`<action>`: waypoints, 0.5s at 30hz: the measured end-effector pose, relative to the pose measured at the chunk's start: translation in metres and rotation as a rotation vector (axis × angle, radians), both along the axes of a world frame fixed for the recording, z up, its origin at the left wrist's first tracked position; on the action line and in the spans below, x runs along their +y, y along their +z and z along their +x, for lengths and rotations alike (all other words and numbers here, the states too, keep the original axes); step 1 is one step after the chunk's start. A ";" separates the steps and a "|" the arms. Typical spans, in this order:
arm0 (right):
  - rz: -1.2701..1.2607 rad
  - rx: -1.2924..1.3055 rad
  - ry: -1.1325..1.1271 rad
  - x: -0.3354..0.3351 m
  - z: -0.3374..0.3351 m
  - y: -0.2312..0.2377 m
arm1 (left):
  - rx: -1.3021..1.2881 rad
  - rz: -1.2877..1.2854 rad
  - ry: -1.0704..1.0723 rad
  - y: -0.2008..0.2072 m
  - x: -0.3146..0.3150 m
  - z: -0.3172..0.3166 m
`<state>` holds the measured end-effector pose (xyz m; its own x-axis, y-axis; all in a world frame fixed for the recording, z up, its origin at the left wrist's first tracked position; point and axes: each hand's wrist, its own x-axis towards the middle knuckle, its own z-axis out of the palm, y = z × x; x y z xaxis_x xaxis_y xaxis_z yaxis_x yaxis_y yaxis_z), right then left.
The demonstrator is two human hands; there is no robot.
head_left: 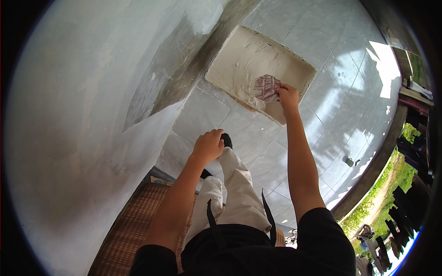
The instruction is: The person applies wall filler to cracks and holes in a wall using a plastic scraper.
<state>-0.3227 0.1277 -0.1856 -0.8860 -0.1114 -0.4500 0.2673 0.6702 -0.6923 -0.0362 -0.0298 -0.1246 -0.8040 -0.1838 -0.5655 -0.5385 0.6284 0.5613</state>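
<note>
My right hand (288,96) reaches over a shallow rectangular tub (307,69) on the floor. It grips the edge of a flat, rounded scraper (266,88), reddish-brown with whitish smears. The scraper is over the near right part of the tub, against thick cream-white paste (244,57); whether it touches the paste I cannot tell. The paste lies ridged and covers most of the tub's bottom. My left hand (209,145) hangs in front of my legs with its fingers curled in. Its palm is hidden, so anything inside it does not show.
A grey wall (92,106) with lighter smeared patches rises on the left, close beside the tub. Grey tiles (331,96) cover the floor. A woven brown seat (138,216) is at lower left. A small dark object (349,162) lies on the right, near the floor's edge.
</note>
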 end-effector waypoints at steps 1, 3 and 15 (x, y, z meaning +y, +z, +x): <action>-0.104 -0.087 -0.071 0.003 -0.001 0.000 | 0.005 0.006 0.002 0.000 0.001 -0.001; -0.213 -0.166 -0.140 0.004 0.000 0.008 | 0.018 0.008 0.005 -0.001 0.001 -0.001; -0.974 -0.439 -0.008 -0.039 0.002 0.148 | 0.293 -0.021 0.178 0.096 -0.027 -0.047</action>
<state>-0.3207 0.0884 -0.0372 -0.6703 -0.5901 -0.4500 0.6251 -0.1222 -0.7709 -0.0835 -0.0565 -0.0290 -0.8859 -0.3454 -0.3096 -0.4586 0.5519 0.6965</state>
